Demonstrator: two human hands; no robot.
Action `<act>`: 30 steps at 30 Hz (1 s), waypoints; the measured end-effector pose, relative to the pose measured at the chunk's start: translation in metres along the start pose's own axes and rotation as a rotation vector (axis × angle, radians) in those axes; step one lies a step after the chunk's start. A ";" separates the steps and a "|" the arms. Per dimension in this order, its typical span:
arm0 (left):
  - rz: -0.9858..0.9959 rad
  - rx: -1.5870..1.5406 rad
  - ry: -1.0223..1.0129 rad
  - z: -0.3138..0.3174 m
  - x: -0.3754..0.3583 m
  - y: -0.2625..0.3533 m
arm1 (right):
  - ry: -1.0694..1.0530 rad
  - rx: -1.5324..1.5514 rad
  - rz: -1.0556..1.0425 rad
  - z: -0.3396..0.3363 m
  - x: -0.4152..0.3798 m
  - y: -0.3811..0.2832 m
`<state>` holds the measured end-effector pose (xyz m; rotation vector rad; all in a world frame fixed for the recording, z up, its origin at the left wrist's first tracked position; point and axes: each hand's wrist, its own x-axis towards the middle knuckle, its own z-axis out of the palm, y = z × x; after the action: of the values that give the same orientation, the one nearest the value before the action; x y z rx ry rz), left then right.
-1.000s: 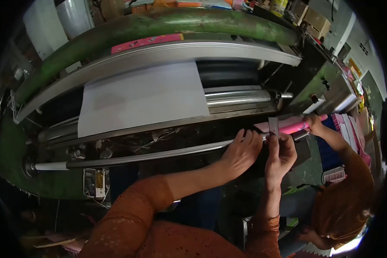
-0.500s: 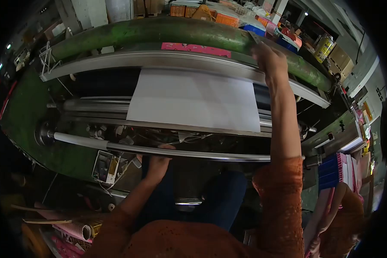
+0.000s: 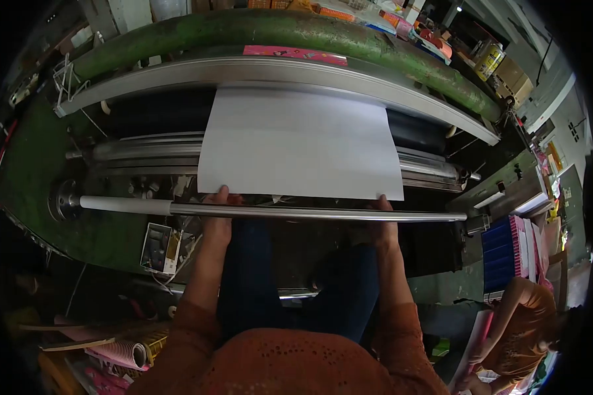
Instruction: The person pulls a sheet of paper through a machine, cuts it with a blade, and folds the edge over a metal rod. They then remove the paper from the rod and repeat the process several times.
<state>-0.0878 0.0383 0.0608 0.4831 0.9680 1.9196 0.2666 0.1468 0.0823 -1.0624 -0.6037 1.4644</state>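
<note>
A wide white sheet [image 3: 300, 145] hangs out of the machine from under a long metal bar [image 3: 178, 74]. My left hand [image 3: 220, 227] grips the sheet's near edge by its left corner, thumb on top. By the right corner, my right hand [image 3: 385, 229] pinches the same edge, its thumb on top and its fingers mostly hidden beneath. Both hands reach up behind a shiny metal rod [image 3: 310, 214], which crosses in front of them. A white sleeve or tube [image 3: 125, 203] covers the rod's left end.
A green roller [image 3: 257, 29] spans the back, with a pink patterned strip [image 3: 295, 54] below it. Left of my legs sits a small box [image 3: 160, 248] of parts. At lower right, another person [image 3: 517, 329] handles a pink roll. Blue and pink stacks [image 3: 501, 253] stand at right.
My right hand has come down from the green roller to the sheet's right corner. My left hand has risen from below the rod to the left corner. The view has tilted down slightly.
</note>
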 end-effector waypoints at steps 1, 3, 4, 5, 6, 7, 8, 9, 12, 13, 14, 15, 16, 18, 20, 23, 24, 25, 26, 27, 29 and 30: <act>-0.002 -0.014 0.023 -0.005 -0.003 -0.003 | 0.002 0.080 -0.017 -0.006 0.005 -0.003; 0.019 -0.038 0.119 -0.006 -0.009 -0.007 | -0.017 0.089 -0.045 -0.021 0.007 0.001; 0.037 -0.062 0.211 -0.004 -0.012 -0.007 | -0.051 0.070 -0.084 -0.031 0.007 0.007; 0.041 -0.066 0.205 -0.005 -0.016 -0.004 | -0.087 0.048 -0.124 -0.041 0.009 0.011; 0.023 0.019 0.135 -0.008 -0.024 0.002 | -0.053 0.058 -0.167 -0.029 -0.008 0.004; 0.005 0.105 0.064 -0.011 -0.031 0.007 | -0.054 0.061 -0.173 -0.031 -0.013 0.002; 0.010 0.104 0.058 -0.010 -0.037 0.010 | -0.042 0.032 -0.155 -0.033 -0.018 0.000; 0.009 0.099 0.062 -0.010 -0.043 0.012 | -0.030 0.002 -0.137 -0.036 -0.022 -0.002; -0.021 0.116 0.072 -0.017 -0.056 0.015 | -0.078 -0.139 -0.084 -0.054 -0.034 -0.009; -0.055 0.143 0.076 -0.020 -0.060 0.017 | -0.004 -0.102 -0.102 -0.041 -0.045 -0.013; -0.052 0.141 0.078 -0.019 -0.065 0.020 | -0.007 -0.103 -0.103 -0.041 -0.049 -0.019; -0.059 0.160 0.086 -0.016 -0.072 0.026 | -0.016 -0.083 -0.084 -0.045 -0.055 -0.022; -0.067 0.179 0.094 -0.013 -0.077 0.032 | -0.024 -0.063 -0.065 -0.049 -0.061 -0.026; -0.083 0.159 0.116 -0.006 -0.087 0.043 | 0.021 -0.115 -0.051 -0.048 -0.076 -0.036; -0.101 0.142 0.142 0.006 -0.096 0.056 | 0.120 -0.518 -0.243 -0.035 -0.098 -0.049; -0.109 0.181 0.193 0.021 -0.108 0.073 | 0.265 -1.062 -1.020 0.018 -0.142 -0.072; -0.105 0.166 0.183 0.022 -0.109 0.076 | 0.259 -1.067 -1.004 0.020 -0.144 -0.077; -0.102 0.153 0.171 0.023 -0.111 0.079 | 0.130 -1.373 -1.099 0.019 -0.144 -0.081; -0.110 0.162 0.180 0.025 -0.111 0.084 | -0.018 -1.677 -1.182 0.017 -0.142 -0.084; -0.100 0.142 0.155 0.028 -0.110 0.089 | -0.054 -1.664 -1.251 0.016 -0.130 -0.087; -0.090 0.122 0.145 0.033 -0.108 0.094 | -0.088 -1.677 -1.256 0.037 -0.116 -0.107; -0.035 0.108 0.117 0.035 -0.107 0.095 | -0.109 -1.689 -1.266 0.048 -0.107 -0.117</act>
<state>-0.0622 -0.0649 0.1626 0.4174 1.1530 1.8881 0.2735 0.0764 0.2320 -1.2397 -2.2095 -0.4101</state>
